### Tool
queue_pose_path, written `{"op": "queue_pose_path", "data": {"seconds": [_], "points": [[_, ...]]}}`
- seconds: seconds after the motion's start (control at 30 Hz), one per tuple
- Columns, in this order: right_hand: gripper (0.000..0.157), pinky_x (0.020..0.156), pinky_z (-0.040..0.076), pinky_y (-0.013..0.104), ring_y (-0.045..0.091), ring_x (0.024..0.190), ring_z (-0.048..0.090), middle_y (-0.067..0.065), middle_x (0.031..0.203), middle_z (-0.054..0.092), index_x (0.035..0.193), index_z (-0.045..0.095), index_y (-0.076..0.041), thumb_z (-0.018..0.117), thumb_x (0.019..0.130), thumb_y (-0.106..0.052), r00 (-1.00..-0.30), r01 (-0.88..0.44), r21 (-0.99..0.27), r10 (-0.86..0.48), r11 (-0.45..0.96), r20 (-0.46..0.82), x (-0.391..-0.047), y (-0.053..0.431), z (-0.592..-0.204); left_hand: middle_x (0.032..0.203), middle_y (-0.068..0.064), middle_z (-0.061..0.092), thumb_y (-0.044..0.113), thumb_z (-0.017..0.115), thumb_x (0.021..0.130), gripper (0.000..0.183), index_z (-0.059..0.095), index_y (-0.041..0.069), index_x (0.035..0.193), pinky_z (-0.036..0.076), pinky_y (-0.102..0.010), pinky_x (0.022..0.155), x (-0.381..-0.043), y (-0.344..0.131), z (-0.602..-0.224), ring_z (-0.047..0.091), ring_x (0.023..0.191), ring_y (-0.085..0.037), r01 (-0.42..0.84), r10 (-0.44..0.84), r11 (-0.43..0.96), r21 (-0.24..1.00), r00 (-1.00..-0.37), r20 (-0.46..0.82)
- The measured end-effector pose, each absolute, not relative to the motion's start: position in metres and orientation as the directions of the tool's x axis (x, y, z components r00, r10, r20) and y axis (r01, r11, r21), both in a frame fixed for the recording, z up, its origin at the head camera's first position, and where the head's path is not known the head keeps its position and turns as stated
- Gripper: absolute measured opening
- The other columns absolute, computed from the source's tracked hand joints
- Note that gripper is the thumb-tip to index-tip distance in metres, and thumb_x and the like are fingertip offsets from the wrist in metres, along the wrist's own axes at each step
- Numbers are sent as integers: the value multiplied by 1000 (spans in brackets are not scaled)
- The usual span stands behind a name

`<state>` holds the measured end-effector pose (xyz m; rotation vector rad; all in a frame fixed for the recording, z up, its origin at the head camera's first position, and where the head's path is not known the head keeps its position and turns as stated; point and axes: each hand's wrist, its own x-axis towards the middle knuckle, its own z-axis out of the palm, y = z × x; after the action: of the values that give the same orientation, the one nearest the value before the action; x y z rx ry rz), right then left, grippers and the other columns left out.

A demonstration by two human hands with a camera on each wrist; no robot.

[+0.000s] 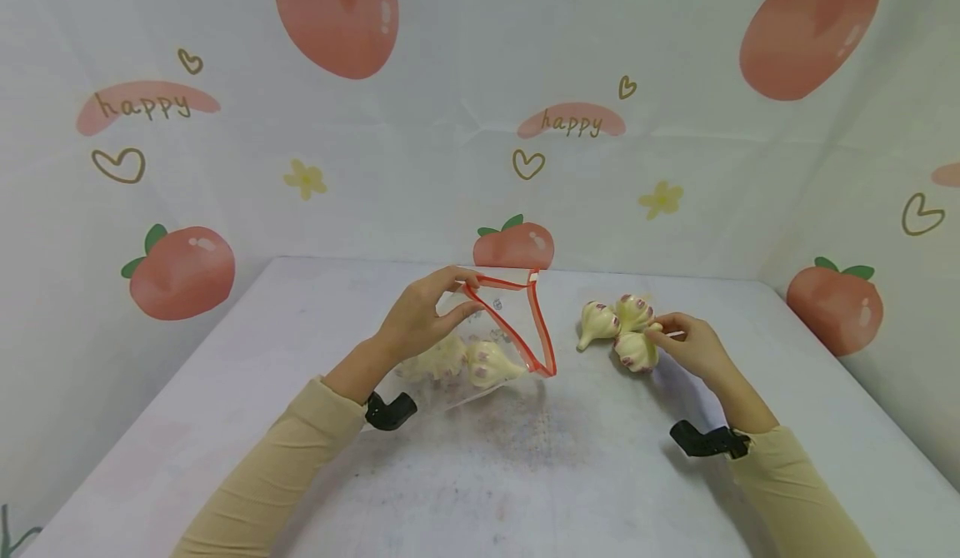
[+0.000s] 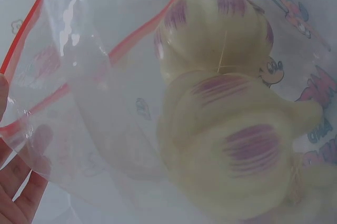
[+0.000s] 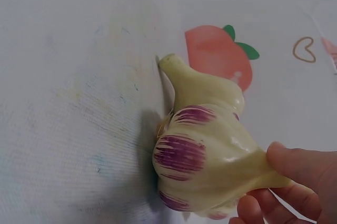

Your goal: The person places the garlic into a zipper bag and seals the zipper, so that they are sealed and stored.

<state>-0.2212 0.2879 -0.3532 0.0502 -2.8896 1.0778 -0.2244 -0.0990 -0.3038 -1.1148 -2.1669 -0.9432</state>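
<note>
My left hand (image 1: 420, 316) pinches the red-edged rim of a clear zip bag (image 1: 542, 325), its mouth parted toward the right. Inside the bag lie garlic bulbs (image 1: 489, 363), cream with purple streaks; through the film the left wrist view shows them stacked close together. To the right, my right hand (image 1: 696, 348) pinches the stem of a garlic bulb (image 3: 210, 166) between thumb and fingers. Two more garlic bulbs, one on the left (image 1: 597, 323) and one behind (image 1: 632, 311), touch or nearly touch it on the table.
A white-covered table (image 1: 600, 475) carries everything, with faint stains near the middle. Behind it hangs a white backdrop (image 1: 420, 141) printed with peaches, hearts and flowers. Black wrist mounts (image 1: 390, 411) sit at both sleeves.
</note>
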Motion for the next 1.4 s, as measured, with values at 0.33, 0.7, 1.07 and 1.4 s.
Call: {"op": "queue_pose_path", "data": {"seconds": [0.33, 0.7, 1.07, 1.4], "points": [[37, 66, 48, 22, 39, 97, 61, 30, 114, 59, 112, 58, 8, 56, 94, -25, -990, -103, -654, -14, 750, 140, -220, 291, -346, 98, -8, 65, 9, 72, 80, 28, 58, 3, 103, 54, -34, 85, -224, -99, -304, 66, 93, -23, 850, 478, 410, 330, -509, 716], [41, 67, 47, 24, 39, 102, 60, 27, 116, 59, 115, 57, 4, 53, 95, -31, -989, -102, -660, -3, 744, 149, -217, 292, -337, 99, -8, 65, 8, 72, 81, 28, 58, 2, 104, 55, -35, 85, -224, -98, -304, 66, 93, -24, 853, 481, 404, 332, -506, 716], [42, 66, 46, 25, 21, 93, 63, 23, 114, 61, 115, 57, 1, 54, 94, -34, -989, -94, -676, 11, 731, 149, -216, 286, -330, 98, -8, 65, 7, 72, 80, 28, 58, 3, 103, 55, -35, 85, -226, -99, -306, 66, 94, -23, 850, 476, 406, 337, -511, 716], [43, 66, 46, 21, -14, 75, 50, -10, 95, 59, 114, 59, 0, 57, 92, -37, -985, -114, -703, 10, 702, 171, -211, 276, -322, 98, -8, 64, 6, 72, 79, 28, 57, 2, 103, 54, -35, 85, -227, -99, -306, 66, 93, -24, 853, 476, 402, 334, -506, 719]]}}
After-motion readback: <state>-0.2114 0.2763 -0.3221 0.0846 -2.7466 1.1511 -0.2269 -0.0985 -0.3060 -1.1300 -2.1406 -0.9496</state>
